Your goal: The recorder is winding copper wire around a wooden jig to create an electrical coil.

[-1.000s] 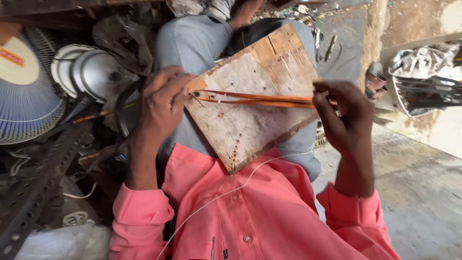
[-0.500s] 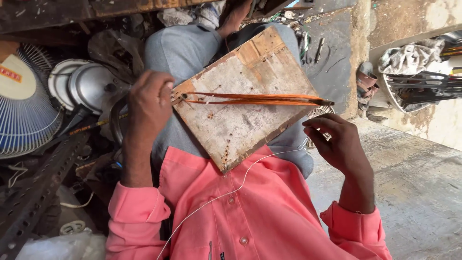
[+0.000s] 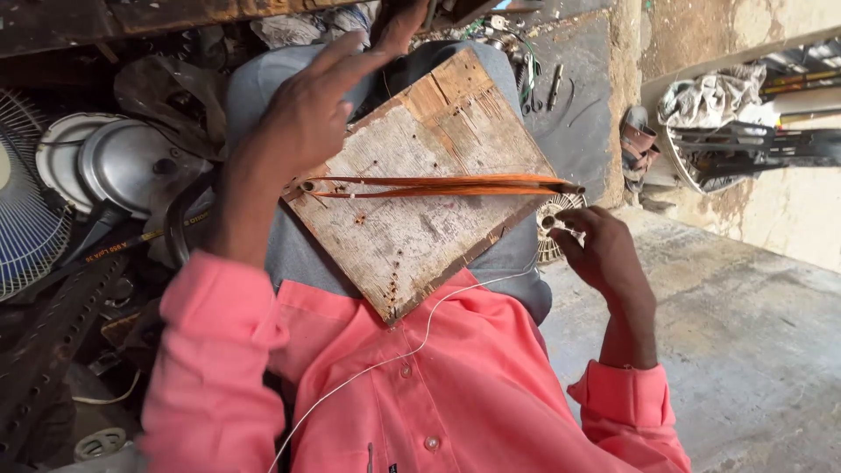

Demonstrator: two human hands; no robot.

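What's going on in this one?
A person in a pink shirt sits with a worn wooden board on their lap. A long bundle of copper-coloured wire lies stretched across the board between two pegs. The left hand is lifted above the board's left end, fingers spread, holding nothing. The right hand sits just off the board's right edge, pinching something small near the bundle's end. Fan parts lie on the left.

Bare concrete floor, rough plastered wall, daylight, metal clutter alongside
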